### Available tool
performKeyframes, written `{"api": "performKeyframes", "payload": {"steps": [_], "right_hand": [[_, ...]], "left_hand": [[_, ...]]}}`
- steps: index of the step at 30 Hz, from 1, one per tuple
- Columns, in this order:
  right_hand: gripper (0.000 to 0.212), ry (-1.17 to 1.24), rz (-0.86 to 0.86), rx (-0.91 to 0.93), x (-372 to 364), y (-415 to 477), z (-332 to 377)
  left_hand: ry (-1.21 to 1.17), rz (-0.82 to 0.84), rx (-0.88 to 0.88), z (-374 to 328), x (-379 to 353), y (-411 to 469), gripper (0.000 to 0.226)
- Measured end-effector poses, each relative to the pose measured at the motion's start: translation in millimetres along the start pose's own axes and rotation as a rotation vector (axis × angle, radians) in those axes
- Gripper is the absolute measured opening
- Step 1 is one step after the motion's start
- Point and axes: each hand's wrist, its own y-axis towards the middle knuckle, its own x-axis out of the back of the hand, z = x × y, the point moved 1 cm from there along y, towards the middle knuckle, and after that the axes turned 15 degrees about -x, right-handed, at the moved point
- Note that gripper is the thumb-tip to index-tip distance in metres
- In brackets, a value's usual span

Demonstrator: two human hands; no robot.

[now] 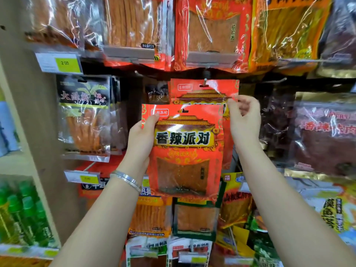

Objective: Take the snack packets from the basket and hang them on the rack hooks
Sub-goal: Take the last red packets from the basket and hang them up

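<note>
A red snack packet with yellow lettering is held upright in front of the rack. My left hand grips its left edge, thumb on the front near the top corner. My right hand pinches the packet's top right corner at about the same height. Just behind and above it, a second identical red packet hangs on a metal rack hook. The held packet's hang hole sits below that hook. The basket is not in view.
Rows of hanging snack packets fill the rack above, below and on both sides. A black-topped packet hangs to the left, dark red packets to the right. Price tags clip onto the hook ends. Green bottles stand on a shelf at lower left.
</note>
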Motion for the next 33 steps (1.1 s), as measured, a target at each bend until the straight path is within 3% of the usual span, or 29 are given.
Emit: {"api": "performKeyframes", "payload": {"steps": [3,5,8,12,17,21,27,33], "right_hand": [[0.038,0.093,0.307,-0.191,-3.7,-11.2,2.7],[0.036,0.123,0.395,-0.242,-4.3,-13.7,3.2],[0.015,0.137,0.316,-0.137,-0.3,-10.3,9.7],[0.006,0.114,0.18,0.001,5.8,2.5,23.8],[0.007,0.132,0.138,0.027,1.9,22.7,37.1],[0.006,0.151,0.146,-0.029,-6.9,32.1,39.6],[0.008,0.112,0.14,-0.114,-11.5,42.5,31.4],[0.018,-0.031,0.098,-0.006,-8.8,41.5,14.4]], "left_hand": [[-0.023,0.044,-0.009,-1.7,-11.8,2.6,0.033],[-0.003,0.071,-0.025,-1.9,-19.3,4.5,0.029],[0.045,0.034,-0.175,-5.7,-26.8,11.4,0.013],[0.306,-0.021,-0.464,-18.2,-27.3,25.1,0.043],[0.484,0.164,-0.738,-37.8,-48.7,31.5,0.051],[0.448,0.311,-0.743,-43.5,-67.0,33.6,0.06],[0.375,0.342,-0.691,-40.5,-71.8,35.0,0.058],[0.324,0.361,-0.649,-40.9,-70.2,33.9,0.06]]}}
